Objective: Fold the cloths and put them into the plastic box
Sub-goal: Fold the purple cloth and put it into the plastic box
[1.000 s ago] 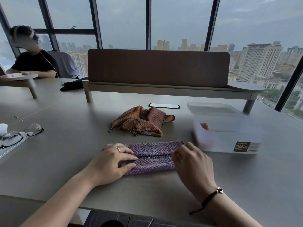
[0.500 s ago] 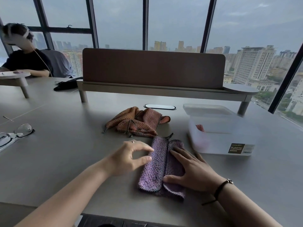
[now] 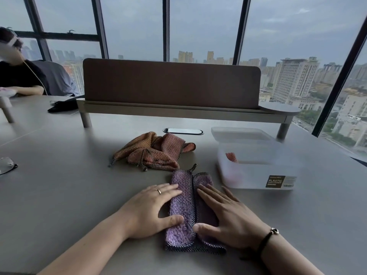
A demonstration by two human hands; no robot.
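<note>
A purple cloth point(image 3: 183, 205) with a dark checked edge lies folded into a narrow strip, running away from me on the grey table point(image 3: 59, 195). My left hand point(image 3: 153, 211) lies flat on its left side, fingers straight. My right hand point(image 3: 226, 215) presses flat on its right half. Behind it sits a crumpled heap of orange cloths point(image 3: 155, 150). To the right stands the translucent plastic box point(image 3: 256, 165), open, with a reddish cloth point(image 3: 231, 156) showing inside.
The box's lid point(image 3: 238, 132) lies just behind the box. A brown divider panel on a raised shelf point(image 3: 170, 86) crosses the table's back. Glasses point(image 3: 7, 165) lie at the left edge. A person sits at the far left, beside a black item point(image 3: 63, 106).
The purple cloth has been turned from lying crosswise to lying lengthwise away from me. My left hand has come down flat onto it; my right hand stays pressed on it.
</note>
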